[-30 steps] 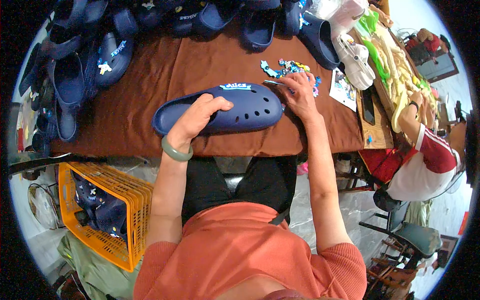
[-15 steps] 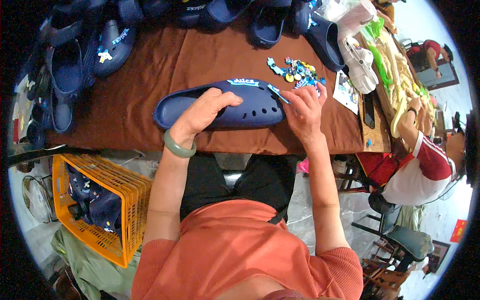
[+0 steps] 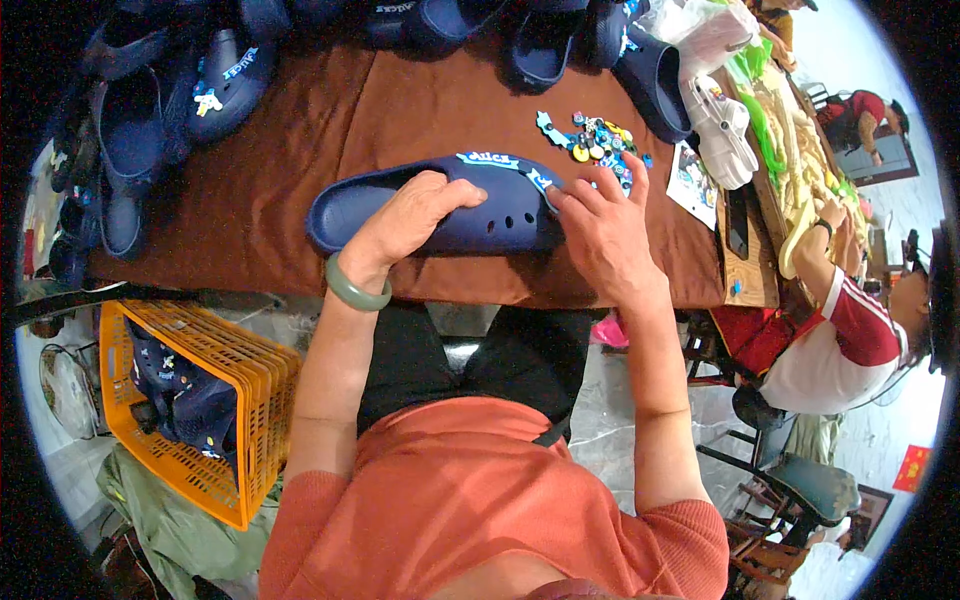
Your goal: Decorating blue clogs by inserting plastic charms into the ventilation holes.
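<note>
A navy blue clog (image 3: 515, 195) lies sideways on the brown cloth (image 3: 300, 120), its toe toward the right. A light-blue lettered charm (image 3: 488, 159) sits along its far edge. My left hand (image 3: 415, 215) grips the middle of the clog, the thumb over its upper and the fingers partly hidden. At the toe, my right hand (image 3: 612, 230) pinches a small blue-and-white charm (image 3: 540, 181) against the surface; its fingertips partly cover it. Several small holes show along the near side of the upper. Just beyond my right hand lies a pile of colourful charms (image 3: 597, 140).
More navy clogs (image 3: 230, 95) line the left and far table edge. A white clog (image 3: 722, 130), a printed sheet (image 3: 692, 185) and a phone (image 3: 737, 222) lie to the right. An orange crate (image 3: 245, 400) holding clogs stands lower left. A co-worker (image 3: 840, 320) sits at the right.
My right hand has come left onto the toe, bringing the charm from a tilted position at the toe's edge to lie against the clog. My left hand keeps its grip.
</note>
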The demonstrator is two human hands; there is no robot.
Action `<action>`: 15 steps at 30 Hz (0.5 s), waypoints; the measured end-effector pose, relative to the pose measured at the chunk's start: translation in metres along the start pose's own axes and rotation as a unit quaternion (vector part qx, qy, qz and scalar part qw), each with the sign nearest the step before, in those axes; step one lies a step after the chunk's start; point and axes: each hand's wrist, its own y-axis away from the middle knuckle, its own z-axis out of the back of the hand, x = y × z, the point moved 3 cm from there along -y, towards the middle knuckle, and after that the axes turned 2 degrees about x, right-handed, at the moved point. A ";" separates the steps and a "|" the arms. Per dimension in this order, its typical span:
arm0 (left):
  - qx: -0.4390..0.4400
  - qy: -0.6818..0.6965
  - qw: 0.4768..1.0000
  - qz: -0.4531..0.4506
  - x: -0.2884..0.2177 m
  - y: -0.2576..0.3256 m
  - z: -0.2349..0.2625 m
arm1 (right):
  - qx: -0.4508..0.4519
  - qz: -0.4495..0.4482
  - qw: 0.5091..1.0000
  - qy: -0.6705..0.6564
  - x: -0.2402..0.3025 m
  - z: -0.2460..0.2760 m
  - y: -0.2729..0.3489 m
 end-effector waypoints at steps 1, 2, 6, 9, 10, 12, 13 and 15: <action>-0.008 0.020 1.000 0.015 0.001 0.000 -0.001 | 0.001 -0.001 1.000 0.001 -0.001 0.000 -0.001; -0.007 0.022 1.000 0.015 0.001 -0.002 -0.001 | 0.007 0.003 1.000 -0.010 -0.002 0.000 -0.002; 0.006 0.081 0.996 0.038 0.005 -0.003 -0.002 | 0.016 0.006 0.999 -0.037 0.000 -0.005 -0.003; -0.012 0.026 0.999 -0.024 0.007 -0.002 0.000 | 0.003 -0.001 0.998 -0.057 -0.001 -0.006 -0.003; -0.023 -0.017 0.997 -0.077 0.005 -0.002 0.001 | 0.003 -0.002 0.998 -0.056 -0.001 -0.006 -0.003; -0.026 -0.005 0.998 -0.065 0.005 -0.003 0.001 | 0.011 -0.012 0.998 -0.059 -0.002 -0.008 -0.002; -0.029 0.008 0.998 -0.051 0.004 -0.003 0.000 | 0.010 -0.014 0.998 -0.055 -0.002 -0.008 0.000; -0.021 0.029 0.999 -0.021 0.006 -0.002 -0.001 | -0.011 -0.032 0.995 -0.098 -0.003 -0.008 0.004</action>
